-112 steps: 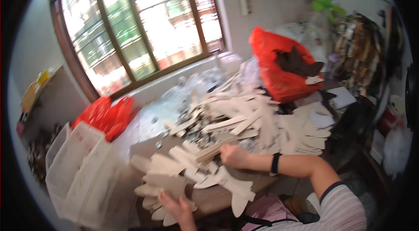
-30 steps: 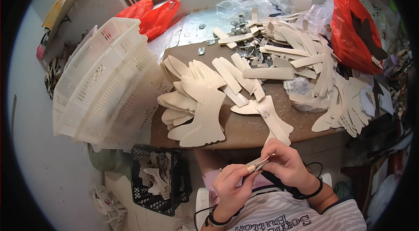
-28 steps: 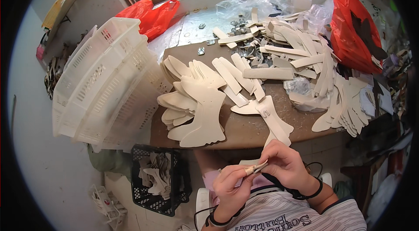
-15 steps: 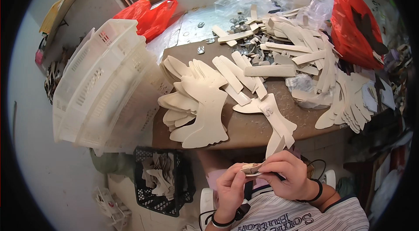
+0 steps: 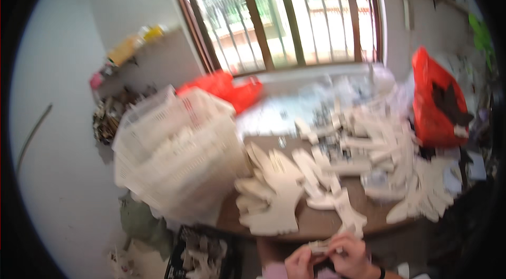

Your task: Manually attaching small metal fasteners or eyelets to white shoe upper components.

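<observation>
Both my hands meet low in the view, in front of the table's near edge. My left hand (image 5: 299,262) is closed, its fingers pinching one end of a small cream strap piece (image 5: 318,247). My right hand (image 5: 350,257) grips the other end, fingers bent round it. Motion blur and my fingers hide the details of the piece. Just beyond my right hand, a cream cut-out piece (image 5: 349,214) hangs over the table edge. Left of it lies a fanned stack of cream shoe-upper-shaped pieces (image 5: 276,200).
A brown-topped table (image 5: 240,221) carries heaped cream strips (image 5: 369,139) and another stack of cut pieces (image 5: 424,194). Stacked white plastic baskets (image 5: 174,173) stand at left. Red bags (image 5: 429,99) sit at both sides. A black crate (image 5: 176,258) is below, left.
The view has tilted up, so the table, baskets and hands sit lower and more of the window shows. My hands still hold the strap piece together.
</observation>
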### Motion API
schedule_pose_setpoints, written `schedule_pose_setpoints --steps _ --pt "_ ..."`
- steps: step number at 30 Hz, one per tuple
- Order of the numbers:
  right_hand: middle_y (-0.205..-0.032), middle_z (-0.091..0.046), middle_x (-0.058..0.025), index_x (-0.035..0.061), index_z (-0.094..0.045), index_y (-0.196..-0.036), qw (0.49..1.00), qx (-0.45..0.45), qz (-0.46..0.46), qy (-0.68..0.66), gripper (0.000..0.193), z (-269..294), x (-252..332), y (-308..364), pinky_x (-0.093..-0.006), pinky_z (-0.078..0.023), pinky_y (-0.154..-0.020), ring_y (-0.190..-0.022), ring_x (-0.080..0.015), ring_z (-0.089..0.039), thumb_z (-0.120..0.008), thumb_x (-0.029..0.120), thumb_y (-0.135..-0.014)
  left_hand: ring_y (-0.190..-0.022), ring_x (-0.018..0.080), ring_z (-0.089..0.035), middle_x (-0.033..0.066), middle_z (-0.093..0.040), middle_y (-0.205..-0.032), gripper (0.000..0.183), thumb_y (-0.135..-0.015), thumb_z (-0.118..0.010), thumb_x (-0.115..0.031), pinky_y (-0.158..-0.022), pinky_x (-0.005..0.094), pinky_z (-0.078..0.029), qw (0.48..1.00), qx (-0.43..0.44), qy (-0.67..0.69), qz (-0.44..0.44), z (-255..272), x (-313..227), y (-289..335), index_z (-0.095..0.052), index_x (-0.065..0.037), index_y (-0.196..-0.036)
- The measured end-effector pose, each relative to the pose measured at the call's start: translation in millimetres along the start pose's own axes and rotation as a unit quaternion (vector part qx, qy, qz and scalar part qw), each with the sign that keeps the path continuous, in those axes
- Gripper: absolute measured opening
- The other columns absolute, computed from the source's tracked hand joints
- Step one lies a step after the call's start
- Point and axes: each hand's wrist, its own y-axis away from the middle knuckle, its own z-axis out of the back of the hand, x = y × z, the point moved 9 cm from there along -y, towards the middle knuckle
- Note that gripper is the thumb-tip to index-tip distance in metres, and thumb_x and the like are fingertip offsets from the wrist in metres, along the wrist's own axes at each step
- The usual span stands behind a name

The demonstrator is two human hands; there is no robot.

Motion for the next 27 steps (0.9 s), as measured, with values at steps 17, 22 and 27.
schedule_pose_setpoints --steps 17,22,27 --pt "-0.087 -0.065 -0.0118 -0.0019 -0.066 -0.084 0.983 0.018 -0.046 -0.174 0.014 -18.5 2.1 -2.9 -0.0316 -0.051 -0.074 -0.083 -0.0233 -0.063 -0.071 -0.01 -0.074 -0.082 0.0161 -0.059 0.0084 -0.061 -0.09 0.008 -0.092 -0.061 0.0 -0.074 0.0276 -0.048 0.923 0.073 -0.212 -0.312 -17.2 -58.5 6.2 -0.061 0.0 -0.1" --pt "-0.084 -0.067 -0.0133 -0.0013 -0.072 -0.083 0.99 0.029 -0.029 -0.135 0.013 -18.3 25.4 -6.5 -0.0339 -0.051 -0.074 -0.081 -0.0248 -0.064 -0.074 -0.003 -0.07 -0.089 0.0212 -0.061 0.012 -0.062 -0.103 0.016 -0.095 -0.058 -0.004 -0.077 0.0302 -0.05 0.873 0.081 -0.297 -0.38 -12.4 -63.7 17.9 -0.061 0.002 -0.109" --pt "-0.083 -0.066 -0.0133 -0.0016 -0.073 -0.085 0.986 -0.006 -0.032 -0.164 0.013 -9.8 23.9 4.2 -0.0322 -0.051 -0.07 -0.079 -0.0241 -0.064 -0.075 -0.001 -0.072 -0.097 0.0224 -0.058 0.0117 -0.059 -0.104 0.017 -0.098 -0.054 -0.015 -0.085 0.033 -0.046 0.882 0.112 -0.338 -0.31 -24.2 -65.9 25.6 -0.06 -0.001 -0.107"
